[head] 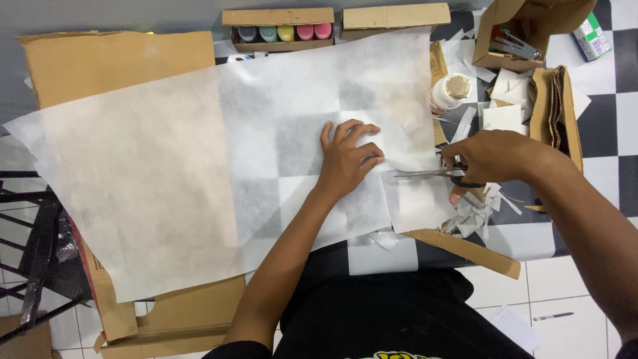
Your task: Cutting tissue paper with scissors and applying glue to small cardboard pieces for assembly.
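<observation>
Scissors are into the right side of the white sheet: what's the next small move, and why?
Probably close the scissors and run the blades a little further left toward the left hand. The right hand has them at the edge of the thin white sheet, blade tips pointing at the left hand, which lies flat on the paper just ahead of them.

The black-and-white checkered tile floor (615, 100) carries everything. A large translucent white paper sheet (199, 173) lies spread over it. Flat brown cardboard (119, 63) lies under the sheet's far left part, a white glue bottle (446, 93) stands at its right edge, and white paper scraps (475, 213) lie just beyond that edge.
</observation>
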